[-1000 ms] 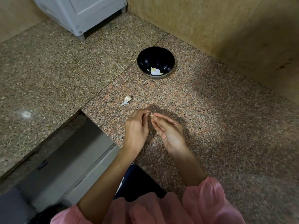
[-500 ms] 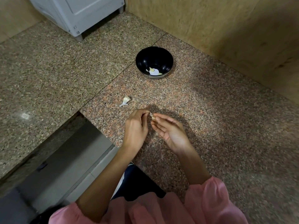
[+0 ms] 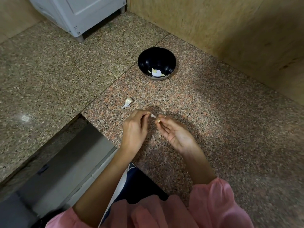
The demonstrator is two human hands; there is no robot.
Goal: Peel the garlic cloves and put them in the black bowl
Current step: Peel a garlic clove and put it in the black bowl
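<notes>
Head view shows your left hand (image 3: 134,129) pinching a thin, pale strip of papery skin (image 3: 153,116) between thumb and fingertips, while your right hand (image 3: 174,130) pinches the small yellowish garlic clove (image 3: 158,120) at the tips of its thumb and forefinger, the other fingers loosely spread. The two hands hang just above the speckled brown granite counter (image 3: 222,129), close together but apart, with the skin strip between them. Whether that strip is free of the clove or attached at one end is too small to tell.

As for progress: the round black bowl (image 3: 148,58) sits well beyond your hands, and a few pale peeled pieces (image 3: 156,72) already lie at its bottom, so some of the work looks done. One more white unpeeled clove with a papery tail (image 3: 127,102) lies on the counter between the bowl and your left hand, untouched. I judge you are mid-peel on the clove in hand; it has yet to go into the bowl, and the clove on the counter remains after it.
</notes>
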